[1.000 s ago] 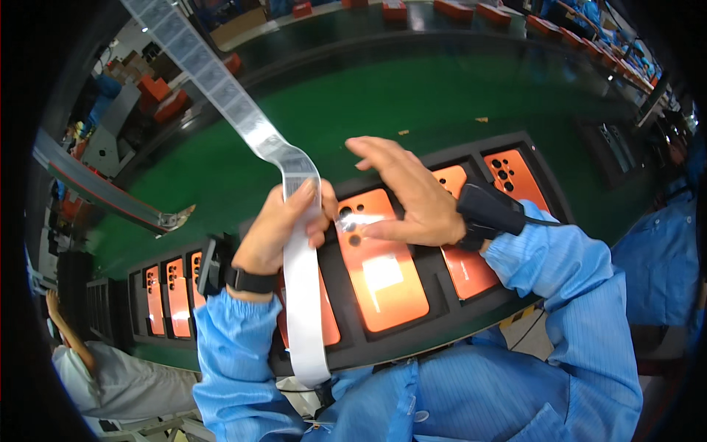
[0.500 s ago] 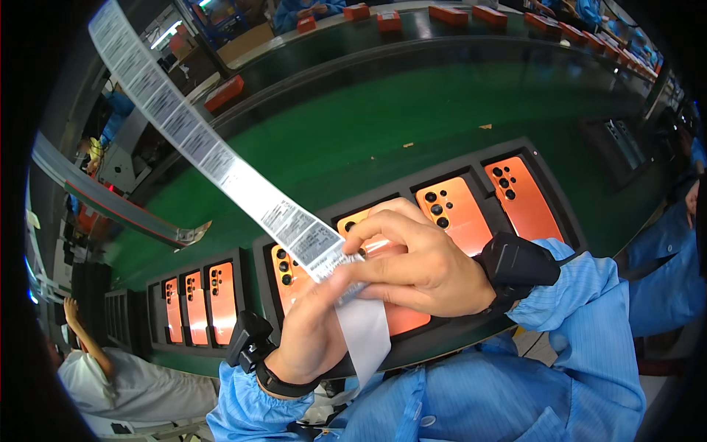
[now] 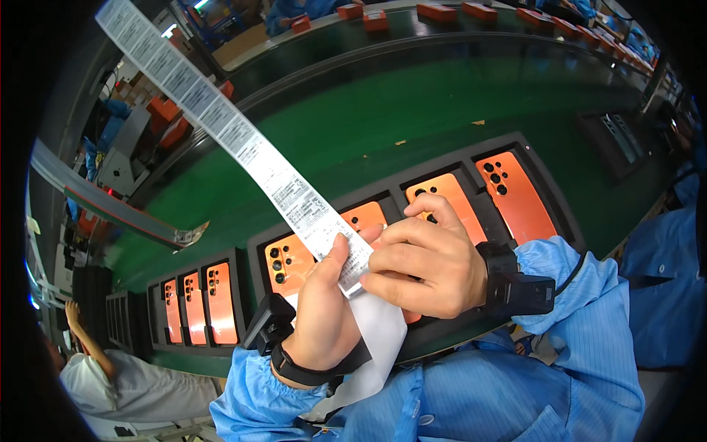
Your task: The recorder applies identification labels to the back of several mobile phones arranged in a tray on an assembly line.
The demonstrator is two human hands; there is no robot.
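A long white strip of printed labels runs from the upper left down to my hands. My left hand grips its lower part, thumb on the printed side. There the strip folds, and its blank white backing hangs below. My right hand has its fingers curled and pressed against the strip's folded edge; whether a loose label is between them is hidden. Beneath both hands lies a black tray with several orange phones, camera side up. The rightmost phone shows fully; the middle ones are partly covered by my hands.
Another black tray with 3 orange phones stands at the left. Beyond the green bench, several orange boxes line the far side. A dark tray lies at right. Other people are at the left, right and far side.
My right hand has moved slightly right and its fingers have curled more. The strip's folded edge, covered before, now shows between my hands, and the hanging backing has shifted right.
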